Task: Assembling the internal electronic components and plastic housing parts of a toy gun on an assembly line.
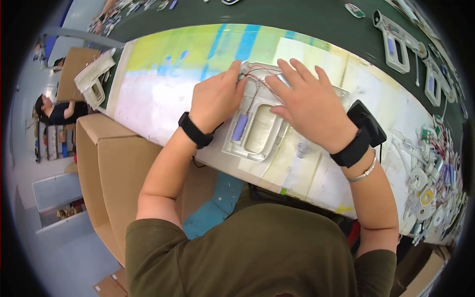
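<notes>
A white plastic housing (pixel 267 152) with a handle-shaped loop lies on the bench in front of me, its inside facing up. A purple cylindrical battery (pixel 240 127) sits along its left side. Thin red and dark wires (pixel 255 74) run across its upper part. My left hand (pixel 216 99) is closed at the housing's upper left corner, thumb and forefinger together by the wire ends; what they pinch is hidden. Over the upper right of the housing spreads my right hand (pixel 309 109), fingers apart, covering part of the wires and a silvery piece (pixel 283 79).
Loose wires, white parts and circuit boards pile up at the right (pixel 430 183). More white housings (pixel 396 49) lie on the dark green belt (pixel 307 20) beyond the bench. A cardboard box (pixel 118 173) stands at my left, and another person (pixel 62 111) is farther off.
</notes>
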The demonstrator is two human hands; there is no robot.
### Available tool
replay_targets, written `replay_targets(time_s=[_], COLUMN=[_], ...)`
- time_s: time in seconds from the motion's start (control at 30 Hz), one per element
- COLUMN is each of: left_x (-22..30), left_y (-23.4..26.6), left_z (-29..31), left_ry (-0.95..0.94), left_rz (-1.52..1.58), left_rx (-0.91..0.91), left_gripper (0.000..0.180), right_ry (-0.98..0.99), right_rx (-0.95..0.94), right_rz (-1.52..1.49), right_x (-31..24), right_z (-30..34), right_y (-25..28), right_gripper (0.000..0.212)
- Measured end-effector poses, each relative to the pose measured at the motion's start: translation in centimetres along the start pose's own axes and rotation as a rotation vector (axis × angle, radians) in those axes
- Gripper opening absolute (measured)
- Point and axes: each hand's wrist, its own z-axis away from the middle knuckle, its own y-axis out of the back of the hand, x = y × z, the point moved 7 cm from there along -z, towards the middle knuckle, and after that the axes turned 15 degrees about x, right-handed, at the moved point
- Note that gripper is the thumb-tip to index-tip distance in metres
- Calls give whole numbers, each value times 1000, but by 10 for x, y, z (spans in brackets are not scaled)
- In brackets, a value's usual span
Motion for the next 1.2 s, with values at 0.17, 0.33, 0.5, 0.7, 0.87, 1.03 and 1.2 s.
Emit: replay_targets(time_s=[0.17,0.33,0.5,0.7,0.87,1.03,1.2], left_x=[8,13,12,8,-7,-8,-10], left_y=[5,7,2,-3,-7,-13,22], left_z=[9,7,6,6,8,8,10], left_ry=[-86,-115,-113,-88,35,96,198], left_rz=[-79,-74,-88,-85,139,217,272], left_rx=[194,252,209,177,56,24,160], left_gripper=[33,33,33,33,38,38,35], right_ry=[-120,-130,-144,-134,-128,-139,-379], right_rx=[-167,-143,-127,-91,-105,-24,292], right_rz=[46,42,29,36,43,-17,-578], right_x=[9,12,10,11,9,14,52], right_z=[18,21,22,24,22,25,36], right_y=[-11,-11,-12,-12,-12,-3,70], right_gripper=[59,59,58,57,57,53,35])
